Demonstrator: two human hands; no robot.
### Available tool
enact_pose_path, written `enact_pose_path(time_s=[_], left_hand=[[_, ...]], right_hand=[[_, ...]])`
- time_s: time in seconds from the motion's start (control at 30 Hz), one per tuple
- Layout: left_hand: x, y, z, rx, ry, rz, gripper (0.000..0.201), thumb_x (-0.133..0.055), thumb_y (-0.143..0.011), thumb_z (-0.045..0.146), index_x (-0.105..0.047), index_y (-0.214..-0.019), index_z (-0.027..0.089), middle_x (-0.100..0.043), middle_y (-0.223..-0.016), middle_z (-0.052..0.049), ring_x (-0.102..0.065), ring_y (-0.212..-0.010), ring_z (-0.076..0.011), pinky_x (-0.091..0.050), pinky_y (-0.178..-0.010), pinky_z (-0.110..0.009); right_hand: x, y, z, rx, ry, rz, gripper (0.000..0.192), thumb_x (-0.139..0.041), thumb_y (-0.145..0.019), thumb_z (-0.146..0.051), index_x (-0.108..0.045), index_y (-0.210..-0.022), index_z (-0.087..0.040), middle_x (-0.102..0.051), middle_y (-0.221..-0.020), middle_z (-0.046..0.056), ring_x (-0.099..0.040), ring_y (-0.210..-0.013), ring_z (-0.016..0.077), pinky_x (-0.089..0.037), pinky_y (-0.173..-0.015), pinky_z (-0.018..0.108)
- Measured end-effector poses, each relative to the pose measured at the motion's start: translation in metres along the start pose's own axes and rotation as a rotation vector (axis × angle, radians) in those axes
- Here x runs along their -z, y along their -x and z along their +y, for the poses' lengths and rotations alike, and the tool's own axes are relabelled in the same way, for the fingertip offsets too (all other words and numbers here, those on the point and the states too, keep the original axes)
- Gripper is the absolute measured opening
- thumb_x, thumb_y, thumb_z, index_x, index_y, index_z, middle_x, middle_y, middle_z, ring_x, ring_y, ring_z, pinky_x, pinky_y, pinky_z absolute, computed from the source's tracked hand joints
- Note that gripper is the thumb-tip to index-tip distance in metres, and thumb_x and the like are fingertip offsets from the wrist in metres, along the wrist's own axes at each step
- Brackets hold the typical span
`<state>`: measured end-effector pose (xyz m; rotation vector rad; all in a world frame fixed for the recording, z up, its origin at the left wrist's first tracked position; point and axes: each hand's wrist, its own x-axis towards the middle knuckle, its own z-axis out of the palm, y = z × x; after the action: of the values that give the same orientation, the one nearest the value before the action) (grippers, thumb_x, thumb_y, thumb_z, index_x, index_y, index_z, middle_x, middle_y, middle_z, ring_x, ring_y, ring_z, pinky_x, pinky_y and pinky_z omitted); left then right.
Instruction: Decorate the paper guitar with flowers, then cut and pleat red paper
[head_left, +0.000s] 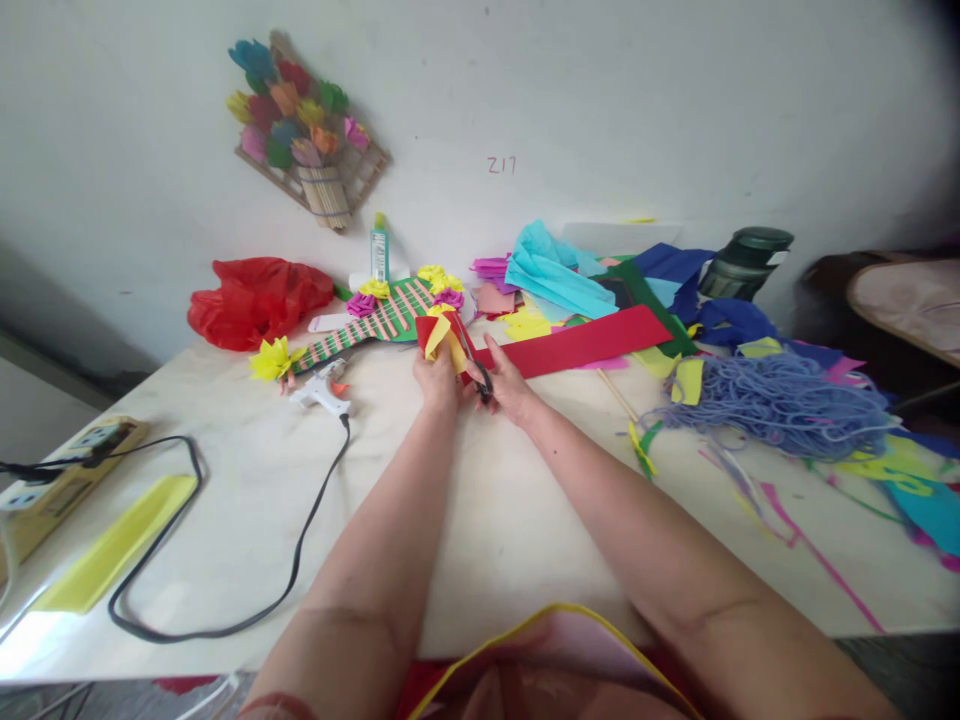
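Note:
My left hand [437, 381] pinches a folded piece of red and yellow paper [441, 336] and holds it upright above the table. My right hand [507, 387] grips black-handled scissors [475, 366], whose blades reach up into the red paper. A long red paper strip [585, 343] lies flat just behind my right hand. Both forearms stretch forward from the near table edge.
A white glue gun [322, 391] with a black cord [247, 560] lies left of my hands, near a green striped paper craft with flowers [375, 322]. Red plastic bag [255, 298], glue bottle [379, 250], power strip [64, 480], yellow strip [112, 545]. Paper scraps, blue yarn [787, 400] and a dark jar [746, 262] crowd the right.

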<state>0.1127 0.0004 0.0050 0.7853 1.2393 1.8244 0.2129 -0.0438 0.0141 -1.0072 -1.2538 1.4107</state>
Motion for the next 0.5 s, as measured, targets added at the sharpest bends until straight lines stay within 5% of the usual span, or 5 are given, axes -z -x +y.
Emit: enact_pose_path(time_s=[0.27, 0.5], left_hand=[[0.0013, -0.001, 0.0001, 0.002, -0.022, -0.005, 0.03, -0.062, -0.065, 0.038, -0.056, -0.081, 0.013, -0.052, -0.059, 0.002, -0.043, -0.045, -0.0068, -0.032, -0.042, -0.019], [0.0004, -0.0034, -0.0068, -0.033, -0.032, -0.05, 0.029, -0.062, -0.064, 0.036, -0.058, -0.081, 0.013, -0.053, -0.058, 0.001, -0.047, -0.048, -0.0084, -0.036, -0.045, -0.019]], right_hand=[[0.0013, -0.0036, 0.0016, -0.007, 0.02, -0.059, 0.057, -0.063, -0.071, -0.05, -0.045, -0.119, -0.024, -0.06, -0.053, -0.006, -0.051, -0.034, 0.0087, -0.027, -0.027, 0.014], [0.0043, -0.0066, 0.0042, -0.03, -0.024, -0.041, 0.042, -0.063, -0.067, -0.057, -0.053, -0.078, -0.018, -0.057, -0.049, -0.004, -0.051, -0.034, 0.008, -0.027, -0.025, 0.015]])
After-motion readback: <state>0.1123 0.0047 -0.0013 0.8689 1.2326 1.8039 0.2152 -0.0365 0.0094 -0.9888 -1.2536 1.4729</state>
